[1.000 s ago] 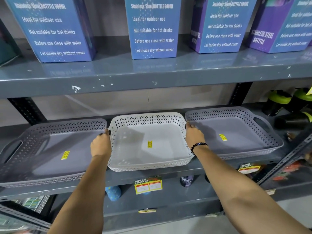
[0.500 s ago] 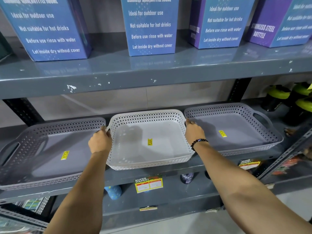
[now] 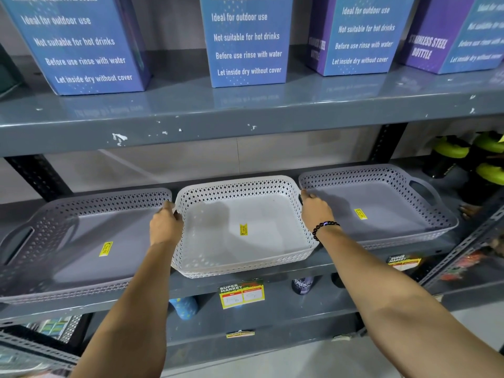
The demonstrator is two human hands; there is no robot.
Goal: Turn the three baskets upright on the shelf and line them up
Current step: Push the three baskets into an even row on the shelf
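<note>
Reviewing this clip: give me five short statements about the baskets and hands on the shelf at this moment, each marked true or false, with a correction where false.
1. All three baskets sit open side up on the middle shelf. True.
2. The white basket stands between the left grey basket and the right grey basket. True.
3. The left hand grips the left grey basket's handle. False: it holds the left side of the white basket.
4. The right hand holds the right side of the white basket, with a bead bracelet on its wrist. True.
5. The white basket is full of bottles. False: it holds only a yellow sticker.
</note>
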